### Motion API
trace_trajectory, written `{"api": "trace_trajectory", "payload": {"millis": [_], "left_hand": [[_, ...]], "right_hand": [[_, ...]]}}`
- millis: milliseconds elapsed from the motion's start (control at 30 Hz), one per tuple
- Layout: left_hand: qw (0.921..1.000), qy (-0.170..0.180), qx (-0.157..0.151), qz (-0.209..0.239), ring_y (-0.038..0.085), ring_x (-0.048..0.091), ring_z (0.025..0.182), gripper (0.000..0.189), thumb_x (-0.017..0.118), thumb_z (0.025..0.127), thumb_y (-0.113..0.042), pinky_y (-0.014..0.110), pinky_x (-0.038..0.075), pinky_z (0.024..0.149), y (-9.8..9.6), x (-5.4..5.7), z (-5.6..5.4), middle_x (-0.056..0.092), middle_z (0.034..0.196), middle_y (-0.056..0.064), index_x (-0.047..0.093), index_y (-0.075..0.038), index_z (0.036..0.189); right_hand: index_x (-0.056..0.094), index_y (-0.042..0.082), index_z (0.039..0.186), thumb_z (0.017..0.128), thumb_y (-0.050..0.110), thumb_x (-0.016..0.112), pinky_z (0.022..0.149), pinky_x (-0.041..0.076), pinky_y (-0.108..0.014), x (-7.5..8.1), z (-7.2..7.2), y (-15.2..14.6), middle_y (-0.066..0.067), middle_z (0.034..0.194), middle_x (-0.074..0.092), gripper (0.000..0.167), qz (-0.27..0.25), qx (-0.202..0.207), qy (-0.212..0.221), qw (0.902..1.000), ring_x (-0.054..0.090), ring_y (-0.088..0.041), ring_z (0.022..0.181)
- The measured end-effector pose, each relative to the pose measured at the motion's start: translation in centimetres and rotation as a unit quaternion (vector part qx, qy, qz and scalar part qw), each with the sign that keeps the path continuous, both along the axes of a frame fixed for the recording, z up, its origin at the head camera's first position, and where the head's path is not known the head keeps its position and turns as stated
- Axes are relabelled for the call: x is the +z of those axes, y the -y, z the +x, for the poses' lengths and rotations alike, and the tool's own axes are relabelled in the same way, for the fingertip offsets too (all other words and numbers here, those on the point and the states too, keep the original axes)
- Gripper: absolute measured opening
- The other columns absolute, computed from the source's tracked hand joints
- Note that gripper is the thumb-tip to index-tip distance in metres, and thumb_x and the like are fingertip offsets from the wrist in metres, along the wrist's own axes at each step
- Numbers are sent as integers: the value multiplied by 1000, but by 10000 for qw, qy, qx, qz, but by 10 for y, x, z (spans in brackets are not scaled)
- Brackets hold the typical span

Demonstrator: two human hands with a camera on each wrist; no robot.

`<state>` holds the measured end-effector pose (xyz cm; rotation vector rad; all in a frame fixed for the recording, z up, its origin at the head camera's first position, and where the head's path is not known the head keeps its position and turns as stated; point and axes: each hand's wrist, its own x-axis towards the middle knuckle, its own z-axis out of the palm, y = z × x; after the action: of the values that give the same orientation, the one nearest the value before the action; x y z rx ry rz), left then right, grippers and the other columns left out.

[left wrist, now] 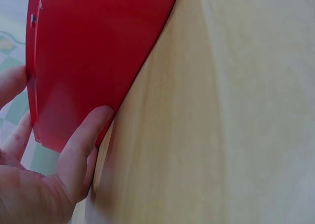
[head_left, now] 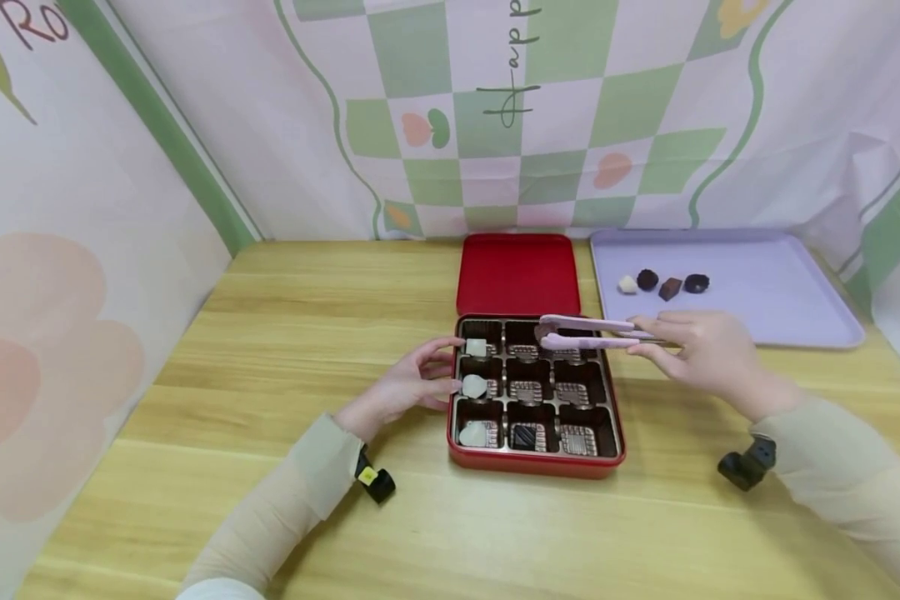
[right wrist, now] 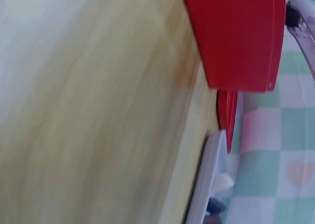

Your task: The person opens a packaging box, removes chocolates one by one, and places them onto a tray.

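My right hand (head_left: 701, 354) holds lilac tongs (head_left: 588, 323) level over the back row of a red box (head_left: 532, 464) with a dark divided insert. Pinched in the tongs' tips is a dark brown chocolate (right wrist: 293, 17), above the back middle compartment. My left hand (head_left: 412, 379) touches the box's left side, fingertips at the rim and thumb (left wrist: 88, 135) against the wall. Down the left column sit a white square chocolate (head_left: 476, 347), a white round one (head_left: 474, 386) and another white one (head_left: 474, 433). A dark striped chocolate (head_left: 525, 437) lies in the front middle compartment.
Behind the box lies a red lid (head_left: 519, 275). A lilac tray (head_left: 780, 292) at the back right bears several chocolates, among them a white one (head_left: 627, 285) and a brown one (head_left: 671, 289). A patterned cloth (head_left: 487, 150) hangs behind the wooden table (head_left: 330, 308).
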<state>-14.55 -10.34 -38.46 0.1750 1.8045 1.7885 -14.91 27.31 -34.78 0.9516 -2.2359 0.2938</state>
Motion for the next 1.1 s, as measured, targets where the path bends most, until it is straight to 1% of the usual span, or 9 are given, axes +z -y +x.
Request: {"api": "trace_trajectory", "payload": {"millis": [67, 200, 367, 400, 533, 633, 667, 800, 1100], "left_hand": [[10000, 23, 5, -11, 32, 44, 125, 64, 60, 88, 4, 46, 58, 81, 0, 0, 0, 37, 141, 17, 38, -19, 143], [10000, -11, -15, -12, 33, 43, 126, 64, 60, 88, 3, 46, 58, 80, 0, 0, 0, 36, 141, 18, 38, -19, 143], [10000, -55, -24, -1, 33, 44, 125, 63, 60, 88, 3, 46, 58, 80, 0, -1, 0, 37, 141, 19, 37, -18, 144], [10000, -51, -23, 0, 33, 44, 125, 63, 60, 88, 3, 46, 58, 80, 0, -2, -1, 37, 141, 19, 37, -18, 143], [10000, -27, -7, -6, 32, 44, 125, 64, 60, 88, 4, 46, 58, 81, 0, -4, -2, 37, 140, 18, 38, -19, 143], [10000, -8, -1, 13, 32, 43, 126, 63, 59, 88, 4, 47, 58, 81, 1, -4, -1, 37, 140, 18, 38, -18, 143], [10000, -3, -2, 14, 32, 43, 126, 63, 59, 88, 4, 47, 58, 81, 0, -3, -1, 37, 140, 18, 38, -18, 143], [10000, 15, -4, 18, 31, 43, 125, 63, 59, 88, 4, 47, 57, 82, 0, -2, -1, 36, 140, 18, 37, -19, 143], [10000, -1, -1, 26, 31, 43, 124, 63, 59, 88, 3, 47, 58, 81, 0, -2, 0, 37, 140, 18, 37, -18, 143]], "right_hand": [[74, 1, 91, 92, 66, 32, 34, 38, -26, -1, 1, -6, -10, 62, 65, 77, -15, -137, 20, 9999, 50, -14, 41], [73, -2, 93, 92, 66, 32, 34, 37, -25, -4, 1, -19, -10, 61, 64, 79, -81, -327, 62, 9994, 49, -15, 41], [72, -3, 92, 92, 65, 34, 37, 43, -34, -8, -1, -35, -13, 67, 68, 77, -221, -545, 97, 9982, 55, -22, 44], [72, -3, 93, 92, 63, 38, 39, 46, -37, -9, 0, -39, -15, 70, 69, 74, -227, -579, 139, 9980, 58, -24, 46], [72, -2, 94, 91, 65, 39, 40, 46, -39, -11, -1, -52, -19, 78, 71, 75, -217, -768, 291, 9964, 62, -30, 51], [72, -2, 97, 90, 63, 46, 43, 49, -44, -13, 0, -61, -21, 83, 71, 70, -163, -946, 426, 9945, 65, -36, 58], [71, -2, 97, 89, 59, 51, 45, 50, -45, -13, 0, -64, -22, 84, 70, 64, -147, -1009, 479, 9936, 65, -37, 60], [71, -1, 99, 84, 43, 66, 53, 52, -53, -14, 0, -73, -24, 90, 69, 48, -13, -1421, 789, 9867, 65, -44, 73], [70, 0, 102, 78, 32, 73, 55, 50, -55, -12, -2, -83, -25, 94, 68, 40, 313, -2108, 1612, 9636, 63, -48, 79]]}}
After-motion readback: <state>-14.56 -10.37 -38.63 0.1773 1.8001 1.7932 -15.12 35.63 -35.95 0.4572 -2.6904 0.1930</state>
